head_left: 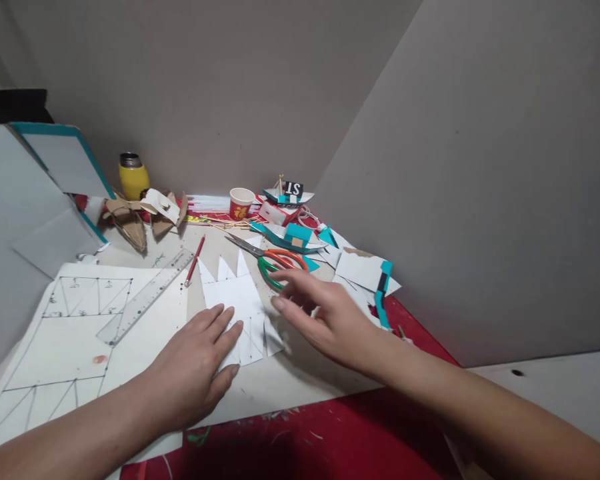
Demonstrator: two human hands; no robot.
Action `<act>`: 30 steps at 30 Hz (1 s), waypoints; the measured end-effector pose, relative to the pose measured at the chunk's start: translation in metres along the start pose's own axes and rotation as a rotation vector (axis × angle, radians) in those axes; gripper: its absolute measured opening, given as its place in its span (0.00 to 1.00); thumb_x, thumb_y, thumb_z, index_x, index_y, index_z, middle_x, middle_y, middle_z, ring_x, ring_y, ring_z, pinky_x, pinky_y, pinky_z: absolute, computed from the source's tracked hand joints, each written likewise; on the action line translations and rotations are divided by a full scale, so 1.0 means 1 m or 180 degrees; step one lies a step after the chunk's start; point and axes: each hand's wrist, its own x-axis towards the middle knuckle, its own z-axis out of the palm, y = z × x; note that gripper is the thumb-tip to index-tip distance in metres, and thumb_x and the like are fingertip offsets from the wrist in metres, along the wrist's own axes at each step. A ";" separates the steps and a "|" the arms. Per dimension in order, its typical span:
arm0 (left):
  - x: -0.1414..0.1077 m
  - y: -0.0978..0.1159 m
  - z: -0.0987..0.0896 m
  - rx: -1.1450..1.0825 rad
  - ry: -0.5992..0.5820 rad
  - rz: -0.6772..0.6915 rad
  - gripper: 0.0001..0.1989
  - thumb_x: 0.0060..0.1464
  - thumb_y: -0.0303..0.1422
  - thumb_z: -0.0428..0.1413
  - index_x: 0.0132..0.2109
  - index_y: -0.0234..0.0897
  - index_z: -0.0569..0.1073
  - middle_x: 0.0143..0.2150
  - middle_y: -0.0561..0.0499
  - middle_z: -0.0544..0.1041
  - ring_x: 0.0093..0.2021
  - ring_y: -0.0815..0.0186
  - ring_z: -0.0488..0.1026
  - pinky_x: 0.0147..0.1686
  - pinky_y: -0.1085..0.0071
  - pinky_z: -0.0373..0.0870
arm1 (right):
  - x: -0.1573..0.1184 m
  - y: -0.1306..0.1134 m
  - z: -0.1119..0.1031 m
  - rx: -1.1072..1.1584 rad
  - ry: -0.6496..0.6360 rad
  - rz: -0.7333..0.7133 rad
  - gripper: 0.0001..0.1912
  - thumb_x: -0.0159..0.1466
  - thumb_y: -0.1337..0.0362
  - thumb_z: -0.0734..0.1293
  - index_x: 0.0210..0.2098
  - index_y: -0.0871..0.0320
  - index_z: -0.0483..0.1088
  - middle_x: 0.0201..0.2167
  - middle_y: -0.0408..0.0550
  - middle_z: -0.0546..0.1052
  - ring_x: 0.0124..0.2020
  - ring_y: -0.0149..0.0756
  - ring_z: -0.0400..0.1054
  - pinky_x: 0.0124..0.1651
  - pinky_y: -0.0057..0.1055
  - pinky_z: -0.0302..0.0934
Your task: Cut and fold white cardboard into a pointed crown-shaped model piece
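Observation:
My left hand (205, 363) lies with fingers spread on a white paper cut-out (233, 297), which has pointed tabs along its top and pencil lines near its lower part. Just right of the cut-out, my right hand (325, 317) hovers with thumb and forefinger apart and nothing visible between them; its other fingers are partly hidden. Beyond its fingertips are scissors (265, 253) with orange and green handles, blades apart. A red pencil (195, 261) and a clear ruler (147, 295) lie left of the cut-out, the ruler across a sheet with a pencil-drawn pattern (77, 347).
At the back stand a yellow bottle (134, 179), brown cardboard pieces (125, 220), a paper cup (241, 204) and teal-trimmed model boats (290, 237). Paper scraps (363, 267) lie on the right by the grey wall (480, 200). Red covering (300, 440) shows at the front edge.

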 end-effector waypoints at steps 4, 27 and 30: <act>-0.002 0.003 -0.004 -0.0054 -0.0118 -0.0105 0.28 0.61 0.40 0.48 0.66 0.33 0.63 0.69 0.38 0.60 0.68 0.49 0.54 0.64 0.54 0.56 | 0.024 0.015 0.032 -0.0018 -0.0370 0.0520 0.21 0.64 0.59 0.63 0.54 0.64 0.66 0.31 0.53 0.79 0.30 0.43 0.73 0.32 0.36 0.64; 0.014 -0.021 -0.040 -0.4535 0.1425 -0.1912 0.24 0.56 0.45 0.55 0.53 0.34 0.67 0.32 0.48 0.75 0.24 0.66 0.71 0.19 0.71 0.68 | 0.053 0.004 0.028 0.2761 -0.0235 0.1276 0.13 0.56 0.54 0.67 0.32 0.57 0.65 0.22 0.40 0.66 0.20 0.30 0.57 0.22 0.28 0.51; 0.012 -0.016 -0.034 -0.4372 0.1065 -0.1638 0.17 0.58 0.46 0.53 0.40 0.33 0.70 0.18 0.55 0.69 0.14 0.70 0.63 0.15 0.75 0.61 | 0.052 -0.009 0.038 0.2830 -0.0424 0.1148 0.12 0.56 0.55 0.66 0.29 0.57 0.63 0.21 0.38 0.63 0.21 0.30 0.56 0.22 0.27 0.50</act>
